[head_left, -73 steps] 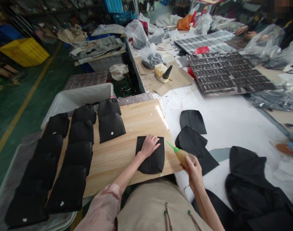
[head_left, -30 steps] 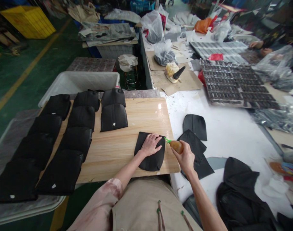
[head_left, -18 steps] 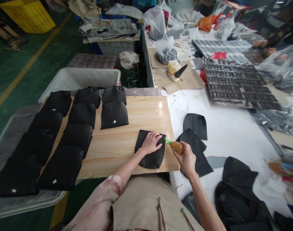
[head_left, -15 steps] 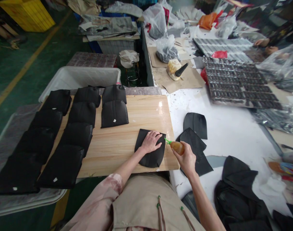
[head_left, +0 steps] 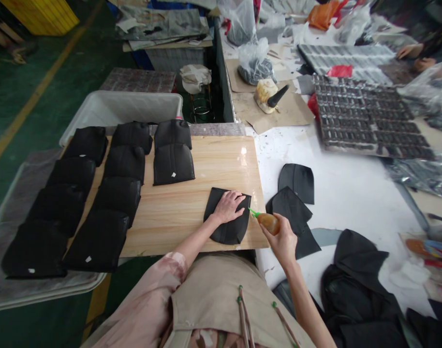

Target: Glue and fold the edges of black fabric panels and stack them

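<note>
A black curved-edged piece, leather-like, lies flat on the light wooden board. My left hand rests on it with fingers spread, pressing it down. In my right hand is a squeeze bottle of amber liquid, its green nozzle tip at the right edge of the piece. Fingers wrap the bottle from the right. Overlapping rows of similar black pieces cover the board's left part, a few with small white tags.
Loose black pieces lie on the white table, with a larger black heap at right. Farther back are a stained pot with a black-handled brush and a dark ridged tray. A co-worker's hands show at upper right.
The whole view has shifted slightly, so the scene sits a little higher. Both hands stay at the black piece, with the nozzle still at its right edge.
</note>
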Demonstrator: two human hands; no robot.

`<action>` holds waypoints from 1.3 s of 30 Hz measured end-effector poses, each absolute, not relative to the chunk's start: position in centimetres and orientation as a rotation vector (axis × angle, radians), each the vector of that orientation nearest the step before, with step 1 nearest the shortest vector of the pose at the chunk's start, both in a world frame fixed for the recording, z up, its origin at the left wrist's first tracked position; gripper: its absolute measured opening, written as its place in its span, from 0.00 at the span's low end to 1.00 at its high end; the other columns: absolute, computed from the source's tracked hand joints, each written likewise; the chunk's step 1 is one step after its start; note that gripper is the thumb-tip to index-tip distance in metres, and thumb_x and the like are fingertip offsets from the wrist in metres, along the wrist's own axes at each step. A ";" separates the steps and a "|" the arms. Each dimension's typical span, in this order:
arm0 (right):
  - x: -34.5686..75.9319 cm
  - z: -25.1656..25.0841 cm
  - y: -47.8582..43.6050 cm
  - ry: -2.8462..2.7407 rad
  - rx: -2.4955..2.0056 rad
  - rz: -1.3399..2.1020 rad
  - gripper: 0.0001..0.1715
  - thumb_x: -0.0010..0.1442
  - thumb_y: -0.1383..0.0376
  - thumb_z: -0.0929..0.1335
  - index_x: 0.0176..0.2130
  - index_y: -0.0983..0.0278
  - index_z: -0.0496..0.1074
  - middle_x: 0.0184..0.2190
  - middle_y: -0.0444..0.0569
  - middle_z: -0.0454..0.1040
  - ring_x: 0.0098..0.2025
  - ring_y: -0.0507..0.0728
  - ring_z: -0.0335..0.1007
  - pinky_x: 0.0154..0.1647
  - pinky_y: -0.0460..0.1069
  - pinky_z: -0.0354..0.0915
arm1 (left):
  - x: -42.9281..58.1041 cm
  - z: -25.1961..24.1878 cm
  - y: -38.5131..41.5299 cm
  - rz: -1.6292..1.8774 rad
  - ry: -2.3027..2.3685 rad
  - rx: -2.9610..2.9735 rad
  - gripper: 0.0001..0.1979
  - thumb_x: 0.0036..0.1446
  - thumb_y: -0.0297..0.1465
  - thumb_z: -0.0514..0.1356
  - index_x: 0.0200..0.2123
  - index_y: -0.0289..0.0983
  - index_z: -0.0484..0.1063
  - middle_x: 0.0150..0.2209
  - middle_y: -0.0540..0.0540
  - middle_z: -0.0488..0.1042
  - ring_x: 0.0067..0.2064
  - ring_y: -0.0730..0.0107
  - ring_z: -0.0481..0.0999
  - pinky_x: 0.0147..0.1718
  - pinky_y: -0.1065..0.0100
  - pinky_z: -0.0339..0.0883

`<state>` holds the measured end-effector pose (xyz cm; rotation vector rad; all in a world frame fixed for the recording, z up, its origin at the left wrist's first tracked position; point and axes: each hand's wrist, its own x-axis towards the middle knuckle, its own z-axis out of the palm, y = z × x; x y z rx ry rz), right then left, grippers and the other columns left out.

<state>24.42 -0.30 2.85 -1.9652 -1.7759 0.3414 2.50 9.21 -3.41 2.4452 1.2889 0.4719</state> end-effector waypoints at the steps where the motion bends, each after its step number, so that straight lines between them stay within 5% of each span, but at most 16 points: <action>1: 24.4 2.8 -0.5 -1.771 -1.963 0.344 0.32 0.60 0.42 0.66 0.53 0.62 0.67 0.46 0.52 0.74 0.43 0.62 0.75 0.34 0.52 0.69 | 2.5 -3.4 9.2 0.470 1.287 2.445 0.22 0.60 0.37 0.59 0.56 0.38 0.66 0.55 0.40 0.67 0.59 0.56 0.64 0.60 0.53 0.57; 39: 23.4 3.6 -6.0 -1.579 -2.000 0.518 0.30 0.58 0.45 0.68 0.52 0.61 0.67 0.46 0.53 0.74 0.45 0.63 0.74 0.42 0.54 0.69 | 1.7 -2.3 8.9 0.459 1.189 2.401 0.17 0.60 0.35 0.59 0.52 0.39 0.71 0.54 0.40 0.68 0.61 0.55 0.63 0.60 0.52 0.57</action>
